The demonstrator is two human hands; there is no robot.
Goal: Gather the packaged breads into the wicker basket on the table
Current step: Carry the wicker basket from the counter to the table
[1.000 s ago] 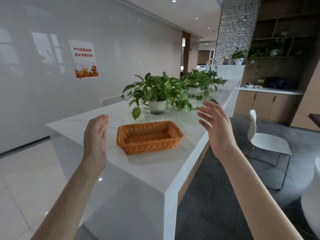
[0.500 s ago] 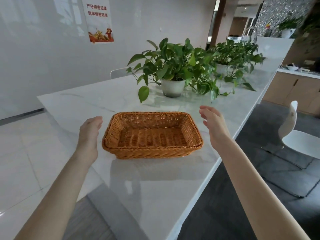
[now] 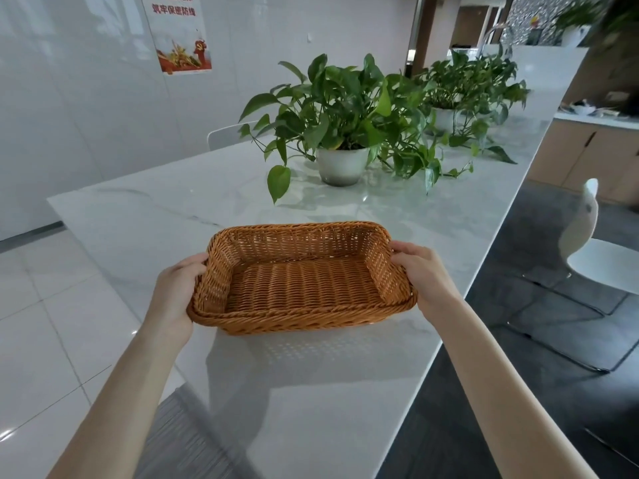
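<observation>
An empty rectangular wicker basket (image 3: 301,281) of orange-brown weave sits on the white marble table (image 3: 145,216), near its front end. My left hand (image 3: 176,288) grips the basket's left short side, fingers wrapped around the rim. My right hand (image 3: 423,274) grips the right short side the same way. No packaged breads are in view.
Behind the basket stands a potted green plant (image 3: 342,133) in a white pot, with a second plant (image 3: 463,81) farther back. A white chair (image 3: 594,250) stands on the dark floor to the right. The table's right edge runs close to my right arm.
Both hands closed in from either side and took hold of the basket's short ends. The view moved closer and tilted down onto the basket.
</observation>
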